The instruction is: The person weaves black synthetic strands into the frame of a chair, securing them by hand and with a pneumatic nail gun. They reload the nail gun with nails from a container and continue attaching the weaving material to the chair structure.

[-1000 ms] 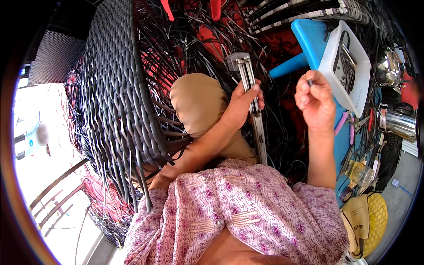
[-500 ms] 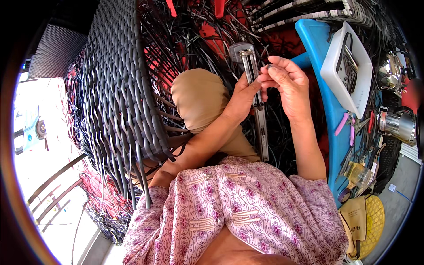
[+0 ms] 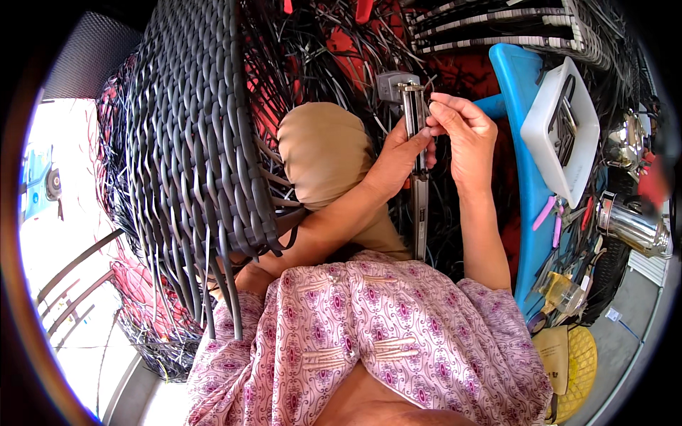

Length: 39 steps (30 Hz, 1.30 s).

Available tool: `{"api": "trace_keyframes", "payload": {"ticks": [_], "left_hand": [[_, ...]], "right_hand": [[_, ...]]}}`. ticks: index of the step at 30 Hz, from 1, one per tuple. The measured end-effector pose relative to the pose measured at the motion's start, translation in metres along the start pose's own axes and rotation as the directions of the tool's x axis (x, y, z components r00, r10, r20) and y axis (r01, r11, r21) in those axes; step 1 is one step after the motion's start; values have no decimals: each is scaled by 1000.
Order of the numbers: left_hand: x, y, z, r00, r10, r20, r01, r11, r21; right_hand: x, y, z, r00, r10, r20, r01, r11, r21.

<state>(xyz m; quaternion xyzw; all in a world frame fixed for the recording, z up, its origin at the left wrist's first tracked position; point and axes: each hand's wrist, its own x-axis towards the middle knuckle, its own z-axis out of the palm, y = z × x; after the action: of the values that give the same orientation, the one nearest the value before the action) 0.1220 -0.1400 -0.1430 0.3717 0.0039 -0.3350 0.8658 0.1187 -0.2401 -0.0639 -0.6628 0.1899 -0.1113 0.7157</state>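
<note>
My left hand (image 3: pixel 399 157) is wrapped round a long, narrow metal staple gun (image 3: pixel 420 213), which stands lengthwise in front of me with its slotted head pointing away. Beside that head, my right hand (image 3: pixel 465 138) has thumb and fingertips pinched together. What it pinches is too small to make out; a thin dark curved bit shows just above the fingertips. Left of my knee (image 3: pixel 323 153) is a dark grey woven rattan piece (image 3: pixel 195 128), loose strand ends hanging from its lower edge. My left forearm passes by its near corner.
Right of my arm stands a blue plastic stool (image 3: pixel 515 78) bearing a white tray (image 3: pixel 554 160) of metal pieces and pink-handled snips (image 3: pixel 545 213). Farther right are a steel cup (image 3: pixel 632 224) and a yellow woven fan (image 3: pixel 579 369). Dark strips (image 3: pixel 312 64) litter the red floor.
My right hand has come slightly down and the pinch sits closer to the tool's head. My left hand keeps its hold. The whole view has shifted a little.
</note>
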Motion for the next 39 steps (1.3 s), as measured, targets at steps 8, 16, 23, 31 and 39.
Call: {"api": "trace_keyframes", "payload": {"ticks": [8,16,23,31,39], "left_hand": [[1,-2,0,1000,-5,-7,5,1000,-4],[1,-1,2,997,71,20,-70,997,-44],[1,0,4,993,113,-45,-113,994,-7],[-2,-4,-3,998,41,44,-44,997,71],[-7,-1,-3,999,-38,8,37,998,54]], "right_hand": [[11,11,13,998,-22,-67,-2,941,-337],[13,23,21,975,-204,-89,160,921,-356],[14,33,23,968,-247,-48,215,911,-350],[22,20,14,990,-142,-26,123,926,-358],[40,29,0,987,92,131,-75,989,-128]]}}
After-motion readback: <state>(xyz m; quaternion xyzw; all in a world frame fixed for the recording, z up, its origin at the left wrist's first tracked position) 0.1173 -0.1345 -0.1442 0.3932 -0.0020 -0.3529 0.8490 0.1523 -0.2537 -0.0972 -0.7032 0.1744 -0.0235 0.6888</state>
